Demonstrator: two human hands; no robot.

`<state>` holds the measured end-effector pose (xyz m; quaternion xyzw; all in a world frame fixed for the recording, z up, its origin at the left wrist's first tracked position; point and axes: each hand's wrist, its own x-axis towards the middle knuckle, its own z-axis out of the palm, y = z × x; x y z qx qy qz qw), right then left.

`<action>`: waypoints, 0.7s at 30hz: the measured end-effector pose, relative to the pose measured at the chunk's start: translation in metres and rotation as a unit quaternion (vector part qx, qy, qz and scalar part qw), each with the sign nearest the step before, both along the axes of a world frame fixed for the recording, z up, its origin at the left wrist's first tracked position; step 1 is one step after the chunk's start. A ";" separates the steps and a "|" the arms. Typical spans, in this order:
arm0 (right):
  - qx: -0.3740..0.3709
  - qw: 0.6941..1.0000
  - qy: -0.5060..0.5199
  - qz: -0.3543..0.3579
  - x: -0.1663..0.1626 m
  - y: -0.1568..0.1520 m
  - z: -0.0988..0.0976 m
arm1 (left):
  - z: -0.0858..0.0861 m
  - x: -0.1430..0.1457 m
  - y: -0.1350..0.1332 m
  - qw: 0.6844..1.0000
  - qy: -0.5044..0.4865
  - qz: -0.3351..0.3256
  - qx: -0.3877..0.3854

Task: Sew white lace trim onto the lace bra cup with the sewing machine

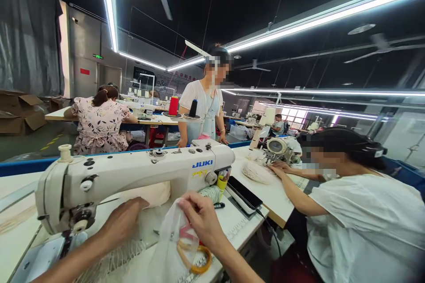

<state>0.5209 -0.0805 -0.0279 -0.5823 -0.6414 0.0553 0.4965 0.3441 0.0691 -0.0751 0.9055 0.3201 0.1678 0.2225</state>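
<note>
Over the white tabletop, right hand pinches sheer fabric; left hand's grip unclear.

Near, the cloth is sheer and filmy; the machine has smooth, glossy paint. The phone looks shiny, the desk smooth. Far left, boxes are matt cardboard.

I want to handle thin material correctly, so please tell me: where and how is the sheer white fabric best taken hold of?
Probably by the raised top of the sheer white fabric, pinched from the right, where the right hand holds it. It hangs limp below that point, so a thumb-and-finger pinch suits it; the left hand and sewing machine crowd its left.
</note>
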 end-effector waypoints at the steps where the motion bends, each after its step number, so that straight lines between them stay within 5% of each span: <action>1: -0.010 1.000 0.001 0.006 -0.001 -0.003 0.002 | 0.007 0.000 -0.005 1.000 -0.012 -0.010 -0.024; 11: -0.069 0.994 -0.055 0.065 -0.030 -0.035 0.023 | 0.060 -0.003 -0.113 0.948 -0.177 -0.108 -0.240; 17: -0.190 0.963 0.048 0.186 -0.035 -0.053 0.029 | 0.060 -0.039 -0.122 0.929 -0.173 -0.081 -0.316; 21: -0.168 0.968 0.082 0.166 -0.047 -0.056 0.024 | 0.063 -0.064 -0.131 0.907 -0.162 -0.090 -0.378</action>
